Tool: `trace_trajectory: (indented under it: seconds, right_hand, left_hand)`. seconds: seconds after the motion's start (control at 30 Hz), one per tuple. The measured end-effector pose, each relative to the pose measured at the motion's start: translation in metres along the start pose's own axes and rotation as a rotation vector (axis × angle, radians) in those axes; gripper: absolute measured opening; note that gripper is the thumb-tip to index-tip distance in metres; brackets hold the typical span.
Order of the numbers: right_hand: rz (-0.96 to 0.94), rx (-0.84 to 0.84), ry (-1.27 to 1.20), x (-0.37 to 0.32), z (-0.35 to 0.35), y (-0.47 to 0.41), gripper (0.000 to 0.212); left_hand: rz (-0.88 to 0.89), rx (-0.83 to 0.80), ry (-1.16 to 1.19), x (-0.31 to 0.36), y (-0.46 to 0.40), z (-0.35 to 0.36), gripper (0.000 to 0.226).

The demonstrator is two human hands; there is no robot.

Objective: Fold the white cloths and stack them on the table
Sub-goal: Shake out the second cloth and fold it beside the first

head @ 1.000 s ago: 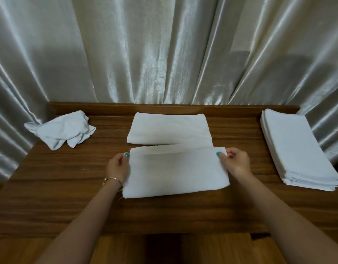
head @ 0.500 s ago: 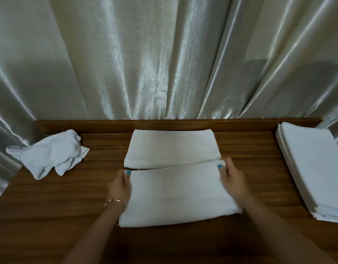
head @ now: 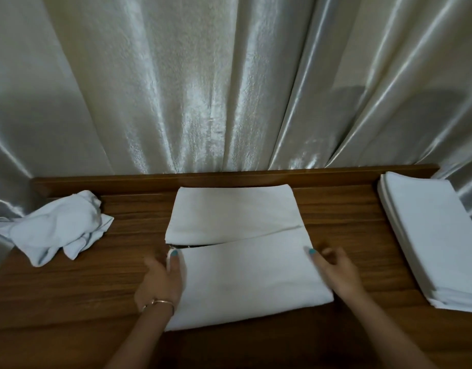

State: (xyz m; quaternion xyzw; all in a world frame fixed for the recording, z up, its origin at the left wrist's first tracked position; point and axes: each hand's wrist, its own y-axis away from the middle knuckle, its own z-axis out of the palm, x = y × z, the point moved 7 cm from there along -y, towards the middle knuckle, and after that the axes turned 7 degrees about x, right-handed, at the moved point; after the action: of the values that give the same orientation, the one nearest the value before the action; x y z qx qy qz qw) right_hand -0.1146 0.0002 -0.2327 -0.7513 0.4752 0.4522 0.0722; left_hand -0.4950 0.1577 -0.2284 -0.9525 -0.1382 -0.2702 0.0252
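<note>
A white cloth [head: 245,278] lies flat in the middle of the wooden table [head: 83,288]. Its near half is folded over, and the folded edge almost meets the far half [head: 235,214]. My left hand [head: 160,280] pinches the folded layer's left corner, thumb on top. At the right corner my right hand [head: 336,270] holds the edge the same way, its fingers blurred. A neat stack of folded white cloths [head: 437,241] sits at the table's right end. One crumpled white cloth [head: 62,227] lies at the left end.
A shiny pale curtain [head: 203,89] hangs right behind the table. A raised wooden ledge [head: 229,178] runs along the table's far edge. Bare wood shows between the middle cloth and the piles on either side.
Both hands have carried the near edge of the cloth away from me and laid it down, closing the gap to the far half. The camera has tilted upward.
</note>
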Motion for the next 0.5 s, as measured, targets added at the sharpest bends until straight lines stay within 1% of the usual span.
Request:
trace_trajectory:
  seconds: [0.03,0.07,0.1,0.13,0.17,0.23,0.27,0.3,0.33,0.43,0.5]
  right_hand:
    - [-0.018,-0.028,0.006,0.005,-0.005,0.008,0.034]
    - [-0.041,-0.055,0.006,0.009,-0.008,0.016,0.029]
    - [-0.057,-0.071,0.012,0.012,-0.010,0.023,0.026]
    - [-0.064,-0.079,0.024,0.017,-0.011,0.028,0.025]
    - [-0.064,-0.083,0.050,0.022,-0.012,0.031,0.025]
    - [-0.020,-0.084,0.090,0.035,-0.015,0.031,0.030]
    - [0.008,-0.102,0.110,0.040,-0.015,0.031,0.034]
    - [0.033,-0.143,0.132,0.044,-0.015,0.030,0.038]
    - [0.051,-0.195,0.148,0.047,-0.015,0.030,0.039]
    - [0.065,-0.371,0.184,0.042,-0.018,0.035,0.030]
    - [0.051,-0.412,0.238,0.045,-0.023,0.035,0.032]
  left_hand:
    - [0.093,0.072,-0.042,0.006,0.003,-0.007,0.043]
    - [0.232,0.110,-0.089,0.019,0.010,-0.009,0.043]
    - [0.398,0.133,-0.111,0.032,0.020,-0.004,0.044]
    - [0.561,0.120,-0.102,0.047,0.034,0.002,0.043]
    - [0.701,0.042,-0.096,0.061,0.050,0.013,0.044]
    - [0.895,-0.235,-0.202,0.086,0.088,0.043,0.054]
    - [0.944,-0.337,-0.260,0.091,0.104,0.058,0.061]
    - [0.921,-0.443,-0.312,0.091,0.115,0.073,0.068]
    - [0.873,-0.507,-0.362,0.088,0.122,0.085,0.072]
    - [0.803,-0.490,-0.450,0.083,0.124,0.101,0.072]
    - [0.784,-0.490,-0.468,0.080,0.123,0.100,0.070]
